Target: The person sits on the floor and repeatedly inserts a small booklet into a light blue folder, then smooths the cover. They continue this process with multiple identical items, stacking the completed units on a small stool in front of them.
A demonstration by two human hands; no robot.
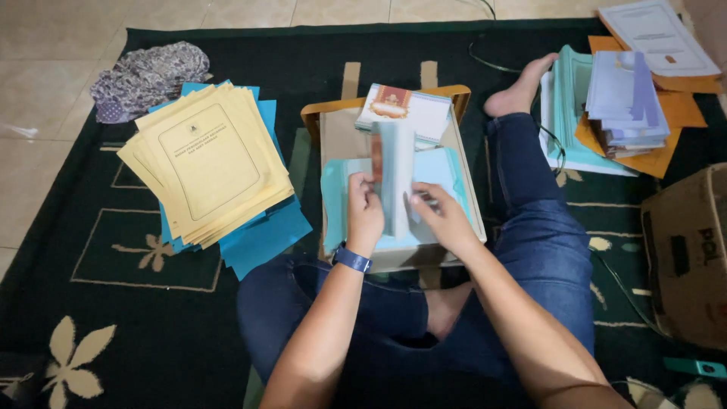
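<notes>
Far left of the hands, a patterned cloth (149, 78) lies on the dark rug (113, 303). Nearer, a fanned pile of yellow folders (208, 163) with a framed label panel rests on blue folders (265, 235). The left hand (365, 212) pinches the near edge of an upright bundle of pale teal booklets (396, 178); the right hand (443, 218) grips the bundle's other side, fingers curled. The bundle stands between both hands over a shallow tan box (462, 189). Beyond them lies a white booklet (405, 110) with a red emblem. Right, teal and lavender paper stacks (613, 106) sit on orange sheets; a brown carton (689, 254) stands nearer.
</notes>
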